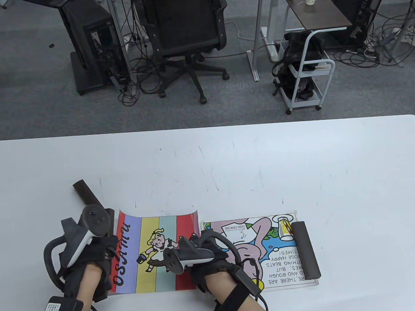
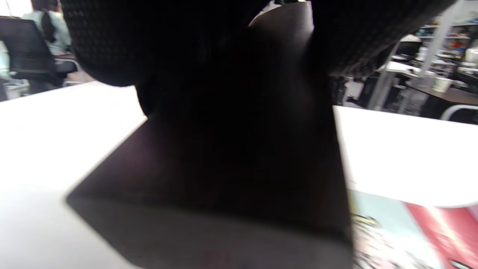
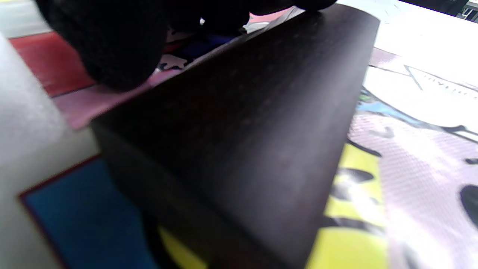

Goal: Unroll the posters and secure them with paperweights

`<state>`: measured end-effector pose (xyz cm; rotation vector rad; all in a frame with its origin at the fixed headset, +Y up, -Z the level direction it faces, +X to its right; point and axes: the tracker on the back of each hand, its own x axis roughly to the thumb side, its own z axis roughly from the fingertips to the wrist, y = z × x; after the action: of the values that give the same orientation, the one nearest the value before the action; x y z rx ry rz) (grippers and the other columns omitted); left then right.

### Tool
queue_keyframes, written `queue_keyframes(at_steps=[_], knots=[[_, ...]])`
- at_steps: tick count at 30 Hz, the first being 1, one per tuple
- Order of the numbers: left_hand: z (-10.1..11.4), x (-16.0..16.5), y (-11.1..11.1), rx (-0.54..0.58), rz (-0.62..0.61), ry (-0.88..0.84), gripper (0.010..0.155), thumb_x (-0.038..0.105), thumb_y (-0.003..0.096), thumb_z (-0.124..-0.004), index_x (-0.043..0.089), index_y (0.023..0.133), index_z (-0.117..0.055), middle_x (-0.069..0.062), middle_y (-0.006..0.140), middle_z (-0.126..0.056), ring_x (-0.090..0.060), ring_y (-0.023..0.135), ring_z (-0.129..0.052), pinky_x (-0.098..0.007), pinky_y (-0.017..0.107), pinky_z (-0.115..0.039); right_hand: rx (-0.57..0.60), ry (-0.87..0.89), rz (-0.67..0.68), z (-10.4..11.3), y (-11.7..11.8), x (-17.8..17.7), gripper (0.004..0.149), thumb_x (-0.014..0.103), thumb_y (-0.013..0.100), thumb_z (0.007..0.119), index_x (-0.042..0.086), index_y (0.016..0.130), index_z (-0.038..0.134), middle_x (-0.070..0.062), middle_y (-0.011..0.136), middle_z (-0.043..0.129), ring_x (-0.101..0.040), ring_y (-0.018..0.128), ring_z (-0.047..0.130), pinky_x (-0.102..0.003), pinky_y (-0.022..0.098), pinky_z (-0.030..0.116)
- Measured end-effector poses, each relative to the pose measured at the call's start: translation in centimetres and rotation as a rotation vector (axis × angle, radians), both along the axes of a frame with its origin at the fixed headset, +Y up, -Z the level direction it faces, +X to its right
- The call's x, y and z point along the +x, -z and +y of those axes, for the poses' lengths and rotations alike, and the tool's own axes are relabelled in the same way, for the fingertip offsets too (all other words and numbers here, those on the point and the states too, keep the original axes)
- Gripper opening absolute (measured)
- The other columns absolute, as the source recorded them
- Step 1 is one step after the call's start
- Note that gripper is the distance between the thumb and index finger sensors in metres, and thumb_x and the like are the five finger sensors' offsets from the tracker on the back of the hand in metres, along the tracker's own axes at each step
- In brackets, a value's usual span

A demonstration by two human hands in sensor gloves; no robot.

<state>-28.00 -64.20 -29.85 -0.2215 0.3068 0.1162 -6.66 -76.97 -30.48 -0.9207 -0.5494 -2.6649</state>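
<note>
A striped "OSAMU" poster [image 1: 157,252] lies flat at the near left, its far edge curling up. A cartoon poster [image 1: 264,253] lies flat to its right, with a dark paperweight bar [image 1: 305,249] on its right edge. My left hand [image 1: 94,248] is at the striped poster's left edge. In the left wrist view its fingers [image 2: 112,45] straddle a dark bar [image 2: 242,168]. My right hand [image 1: 202,263] is between the two posters. In the right wrist view its fingers [image 3: 112,48] hold another dark bar [image 3: 254,142] on the cartoon poster's left part.
A dark bar [image 1: 88,196] sticks out on the white table [image 1: 228,161] beyond my left hand, its near end hidden by the tracker. Beyond the table's far edge are an office chair [image 1: 187,31] and a white cart [image 1: 307,73].
</note>
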Motion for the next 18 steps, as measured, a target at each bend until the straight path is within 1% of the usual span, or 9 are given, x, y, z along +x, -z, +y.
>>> queue_keyframes(at_steps=[2, 4, 7, 9, 11, 15, 18], knots=[[-0.8, 1.6, 0.3, -0.030, -0.041, -0.001, 0.075, 0.046, 0.0375, -0.086, 0.000, 0.094, -0.069, -0.019, 0.080, -0.091, -0.029, 0.056, -0.106, -0.040, 0.038, -0.088, 0.000, -0.001, 0.000, 0.0, 0.0, 0.0, 0.073, 0.041, 0.033, 0.084, 0.027, 0.096, 0.049, -0.004, 0.110, 0.044, -0.030, 0.101, 0.041, -0.047, 0.070, 0.047], [-2.1, 2.8, 0.8, -0.074, -0.068, 0.005, 0.075, 0.046, 0.0375, -0.086, 0.000, 0.094, -0.069, -0.019, 0.079, -0.091, -0.029, 0.055, -0.106, -0.040, 0.038, -0.088, -0.001, -0.002, 0.000, 0.0, 0.0, 0.0, 0.073, 0.041, 0.033, 0.084, 0.027, 0.096, 0.049, -0.004, 0.110, 0.044, -0.030, 0.101, 0.040, -0.047, 0.070, 0.047], [-4.0, 3.4, 1.4, -0.130, -0.066, 0.050, 0.075, 0.046, 0.0374, -0.086, 0.000, 0.094, -0.069, -0.019, 0.079, -0.091, -0.029, 0.055, -0.106, -0.040, 0.037, -0.088, -0.001, -0.002, 0.000, 0.0, 0.0, 0.0, 0.073, 0.041, 0.033, 0.084, 0.027, 0.096, 0.049, -0.003, 0.110, 0.043, -0.031, 0.101, 0.040, -0.047, 0.071, 0.047], [-5.3, 2.8, 1.9, -0.166, -0.038, 0.100, 0.075, 0.046, 0.0374, -0.086, 0.000, 0.094, -0.069, -0.019, 0.080, -0.091, -0.029, 0.056, -0.106, -0.040, 0.038, -0.088, 0.000, -0.004, 0.000, 0.0, -0.1, 0.0, 0.073, 0.041, 0.034, 0.084, 0.027, 0.096, 0.049, -0.003, 0.110, 0.043, -0.030, 0.101, 0.040, -0.047, 0.071, 0.047], [-6.7, 1.5, 2.5, -0.191, 0.019, 0.152, 0.074, 0.046, 0.0374, -0.086, 0.001, 0.094, -0.068, -0.019, 0.080, -0.091, -0.029, 0.057, -0.106, -0.040, 0.038, -0.088, 0.001, -0.005, 0.001, 0.0, -0.1, 0.0, 0.073, 0.041, 0.034, 0.084, 0.027, 0.096, 0.048, -0.003, 0.110, 0.043, -0.030, 0.101, 0.040, -0.047, 0.071, 0.047], [-8.9, -0.8, 3.0, -0.236, 0.095, 0.191, 0.074, 0.045, 0.0378, -0.085, 0.002, 0.095, -0.067, -0.018, 0.082, -0.089, -0.029, 0.058, -0.105, -0.040, 0.040, -0.087, 0.000, -0.004, 0.002, 0.0, -0.1, 0.0, 0.073, 0.041, 0.034, 0.084, 0.027, 0.096, 0.048, -0.004, 0.110, 0.043, -0.031, 0.101, 0.039, -0.047, 0.071, 0.047], [-10.2, -1.8, 3.3, -0.264, 0.126, 0.215, 0.074, 0.045, 0.0379, -0.085, 0.002, 0.095, -0.067, -0.018, 0.082, -0.089, -0.029, 0.059, -0.104, -0.041, 0.040, -0.087, -0.001, -0.006, 0.001, 0.0, -0.1, 0.0, 0.073, 0.041, 0.034, 0.084, 0.027, 0.096, 0.048, -0.003, 0.110, 0.043, -0.031, 0.101, 0.038, -0.047, 0.071, 0.047]])
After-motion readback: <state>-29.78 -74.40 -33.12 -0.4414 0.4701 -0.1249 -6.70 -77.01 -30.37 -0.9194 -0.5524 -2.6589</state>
